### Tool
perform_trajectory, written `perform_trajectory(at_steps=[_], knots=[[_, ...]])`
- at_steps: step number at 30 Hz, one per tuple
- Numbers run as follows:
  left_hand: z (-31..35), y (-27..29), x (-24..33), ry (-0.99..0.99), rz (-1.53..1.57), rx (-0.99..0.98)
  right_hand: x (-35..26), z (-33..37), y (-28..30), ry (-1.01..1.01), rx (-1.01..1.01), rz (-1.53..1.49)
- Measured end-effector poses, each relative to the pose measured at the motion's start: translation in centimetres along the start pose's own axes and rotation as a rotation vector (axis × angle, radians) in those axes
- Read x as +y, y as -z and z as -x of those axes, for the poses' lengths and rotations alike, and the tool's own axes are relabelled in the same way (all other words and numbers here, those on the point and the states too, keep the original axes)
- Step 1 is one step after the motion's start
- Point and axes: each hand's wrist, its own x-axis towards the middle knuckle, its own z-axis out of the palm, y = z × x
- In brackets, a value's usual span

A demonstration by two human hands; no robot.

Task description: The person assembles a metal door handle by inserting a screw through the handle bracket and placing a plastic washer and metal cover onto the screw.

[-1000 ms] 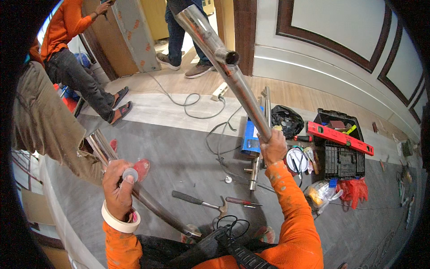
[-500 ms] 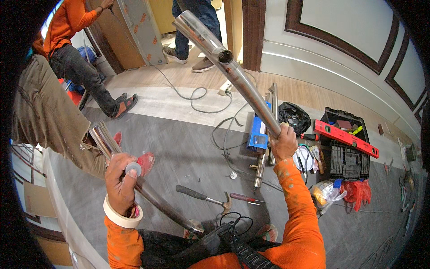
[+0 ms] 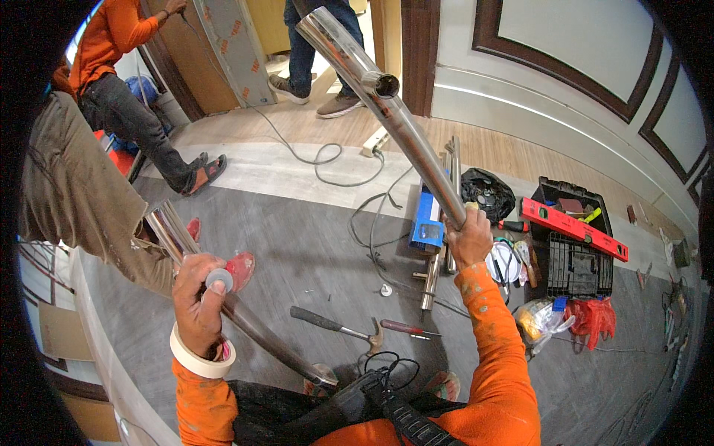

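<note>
My left hand (image 3: 197, 301) is closed around a shiny metal tube (image 3: 271, 348) that slants from upper left down toward my lap. A small round grey disc (image 3: 219, 280) sits at its thumb; its kind is unclear. A roll of cream tape (image 3: 199, 360) hangs round my left wrist. My right hand (image 3: 471, 236) grips the lower end of a second metal tube (image 3: 413, 141). That tube rises toward upper left, its open upper parts showing a round dark mouth. On the floor between my arms lie a claw hammer (image 3: 327, 325) and a red-handled screwdriver (image 3: 405, 328).
At right are a black toolbox (image 3: 580, 260), a red spirit level (image 3: 576, 230), red gloves (image 3: 593, 320) and a black bag (image 3: 487, 195). More metal tubes (image 3: 431, 286) lie beside a blue box (image 3: 428, 223). A cable (image 3: 320, 160) crosses the floor. Other people stand at left and behind.
The upper end of the tube in my right hand has shifted slightly right and up. Both hands keep their grips, almost unmoved.
</note>
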Motion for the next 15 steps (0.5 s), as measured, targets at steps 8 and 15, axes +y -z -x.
perform_trajectory(at_steps=[8,15], knots=[[0.0,-0.3,-0.1,0.021,0.032,0.001,0.2,0.0,0.1,0.033,0.029,0.017],[0.2,-0.2,-0.1,0.014,0.003,0.015,-0.2,-0.2,0.8,0.047,0.013,0.039]])
